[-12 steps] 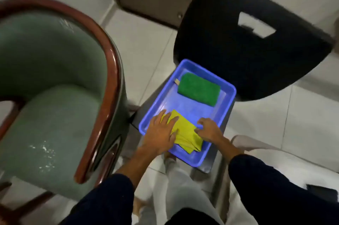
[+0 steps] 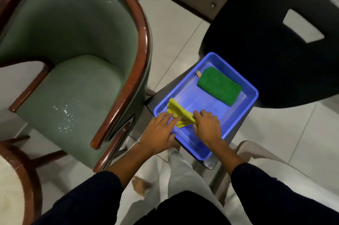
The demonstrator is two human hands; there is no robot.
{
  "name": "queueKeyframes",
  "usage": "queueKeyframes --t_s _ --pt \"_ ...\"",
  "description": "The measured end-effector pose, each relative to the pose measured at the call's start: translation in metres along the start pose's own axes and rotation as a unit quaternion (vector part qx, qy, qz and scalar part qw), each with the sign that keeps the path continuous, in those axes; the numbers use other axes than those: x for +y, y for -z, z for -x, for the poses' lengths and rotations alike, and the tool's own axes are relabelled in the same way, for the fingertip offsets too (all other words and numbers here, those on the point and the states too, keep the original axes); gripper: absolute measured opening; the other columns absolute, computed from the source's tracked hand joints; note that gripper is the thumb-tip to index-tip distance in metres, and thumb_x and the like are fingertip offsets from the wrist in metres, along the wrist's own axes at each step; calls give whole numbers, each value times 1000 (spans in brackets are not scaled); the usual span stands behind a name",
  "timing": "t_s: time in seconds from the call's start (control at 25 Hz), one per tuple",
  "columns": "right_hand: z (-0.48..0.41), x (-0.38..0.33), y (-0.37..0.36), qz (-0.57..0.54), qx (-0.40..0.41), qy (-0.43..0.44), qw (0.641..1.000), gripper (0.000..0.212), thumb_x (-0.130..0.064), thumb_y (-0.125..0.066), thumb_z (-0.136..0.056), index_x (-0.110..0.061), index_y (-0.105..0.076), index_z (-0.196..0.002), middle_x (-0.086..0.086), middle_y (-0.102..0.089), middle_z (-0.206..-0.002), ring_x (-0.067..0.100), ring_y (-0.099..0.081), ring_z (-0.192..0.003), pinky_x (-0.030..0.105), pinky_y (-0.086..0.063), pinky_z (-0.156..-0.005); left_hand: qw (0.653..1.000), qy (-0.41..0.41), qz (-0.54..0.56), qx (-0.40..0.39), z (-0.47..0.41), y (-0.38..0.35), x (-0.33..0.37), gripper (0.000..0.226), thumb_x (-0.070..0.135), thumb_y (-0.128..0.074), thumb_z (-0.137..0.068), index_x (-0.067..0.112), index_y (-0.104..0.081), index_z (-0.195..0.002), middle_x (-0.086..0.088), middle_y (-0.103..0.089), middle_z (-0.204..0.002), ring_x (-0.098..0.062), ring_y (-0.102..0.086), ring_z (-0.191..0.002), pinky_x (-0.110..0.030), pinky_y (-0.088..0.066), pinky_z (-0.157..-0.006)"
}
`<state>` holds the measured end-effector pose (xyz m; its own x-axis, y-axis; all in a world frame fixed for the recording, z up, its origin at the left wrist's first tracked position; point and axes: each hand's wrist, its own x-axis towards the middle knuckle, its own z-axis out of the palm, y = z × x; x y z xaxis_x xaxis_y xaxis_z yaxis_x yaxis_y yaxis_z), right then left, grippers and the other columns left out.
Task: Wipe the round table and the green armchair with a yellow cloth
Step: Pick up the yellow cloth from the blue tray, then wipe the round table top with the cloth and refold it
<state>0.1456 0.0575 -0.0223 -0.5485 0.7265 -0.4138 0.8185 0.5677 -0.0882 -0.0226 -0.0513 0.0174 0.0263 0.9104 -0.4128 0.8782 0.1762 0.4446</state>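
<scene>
A folded yellow cloth is lifted at an angle above the near left corner of a blue tray. My right hand pinches its near end. My left hand is beside it, fingers spread and touching the cloth's lower edge. The green armchair with a brown wooden frame stands at the left, its seat showing wet glints. A curved wooden rim with a pale top, the round table, shows at the bottom left corner.
A green cloth lies at the far end of the tray. The tray rests on the seat of a black chair at the right. My legs and a bare foot are below, on a pale tiled floor.
The yellow cloth lay flat in the tray under both hands; now my right hand has raised it on edge, and my left hand has slid back to the tray's near rim.
</scene>
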Motion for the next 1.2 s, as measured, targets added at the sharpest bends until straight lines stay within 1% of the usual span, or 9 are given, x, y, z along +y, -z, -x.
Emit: queueKeyframes --t_s 0.2,0.36,0.44,0.56,0.68,0.76,0.96,1.08,1.2 --pt "46 -73 95 -106 86 243 961 23 -13 -61 -68 -20 -65 -89 1 -67 -80 29 -63 -79 39 -45 -74 984 27 67 160 60 40 -14 84 45 -62 -78 22 -26 -151 0 -35 -155 -20 -26 -145 -38 -24 -115" --pt "77 -146 143 -355 65 198 911 18 -12 -76 -74 -21 -61 -80 -6 -64 -71 5 -57 -68 24 -47 -66 968 107 174 144 156 63 -59 34 47 -66 -70 25 -67 -96 -3 -74 -96 -22 -66 -100 -37 -48 -88" --pt "85 -178 147 -416 65 184 888 20 -20 -75 -82 -26 -57 -78 -9 -62 -69 0 -52 -67 20 -46 -64 906 146 357 175 208 64 -88 19 39 -76 -70 23 -68 -77 6 -69 -72 -9 -64 -72 -32 -54 -70" --pt "90 -236 131 -476 34 146 867 20 -49 -65 -80 -35 -54 -88 -10 -67 -85 7 -61 -80 27 -54 -76 771 195 557 241 275 67 -135 17 20 -83 -72 19 -75 -88 10 -74 -73 -2 -66 -68 -20 -56 -65" --pt "74 -313 90 -521 -82 87 845 32 -25 -76 -80 -28 -53 -101 18 -68 -108 26 -65 -88 51 -57 -84 695 295 580 305 327 47 -182 29 20 -80 -76 2 -71 -98 -12 -75 -90 -16 -66 -78 -36 -58 -76" --pt "67 -378 56 -480 -138 78 863 47 -4 -74 -78 -21 -49 -115 21 -64 -114 29 -62 -89 45 -54 -83 639 383 569 349 358 13 -210 31 18 -76 -80 -1 -68 -104 -20 -73 -103 -20 -65 -86 -40 -57 -84" --pt "59 -518 -39 -308 -201 188 911 41 0 -63 -80 -10 -48 -117 11 -60 -107 35 -60 -102 34 -47 -80 543 573 505 349 415 -91 -278 28 28 -72 -83 5 -66 -99 -13 -67 -99 -23 -60 -89 -32 -44 -76" --pt "40 -582 -79 -261 -162 230 923 38 -4 -61 -82 -12 -48 -117 17 -59 -115 36 -58 -105 32 -41 -75 532 570 514 357 423 -126 -319 33 32 -73 -83 7 -53 -73 -14 -54 -74 -22 -52 -71 -35 -39 -69" --pt "28 -624 -127 -220 -28 199 955 55 -29 -65 -88 -9 -42 -134 21 -51 -130 39 -53 -114 41 -44 -85 595 623 324 391 446 -147 -368 37 43 -60 -89 10 -65 -104 -14 -70 -100 -33 -67 -91 -42 -52 -80"
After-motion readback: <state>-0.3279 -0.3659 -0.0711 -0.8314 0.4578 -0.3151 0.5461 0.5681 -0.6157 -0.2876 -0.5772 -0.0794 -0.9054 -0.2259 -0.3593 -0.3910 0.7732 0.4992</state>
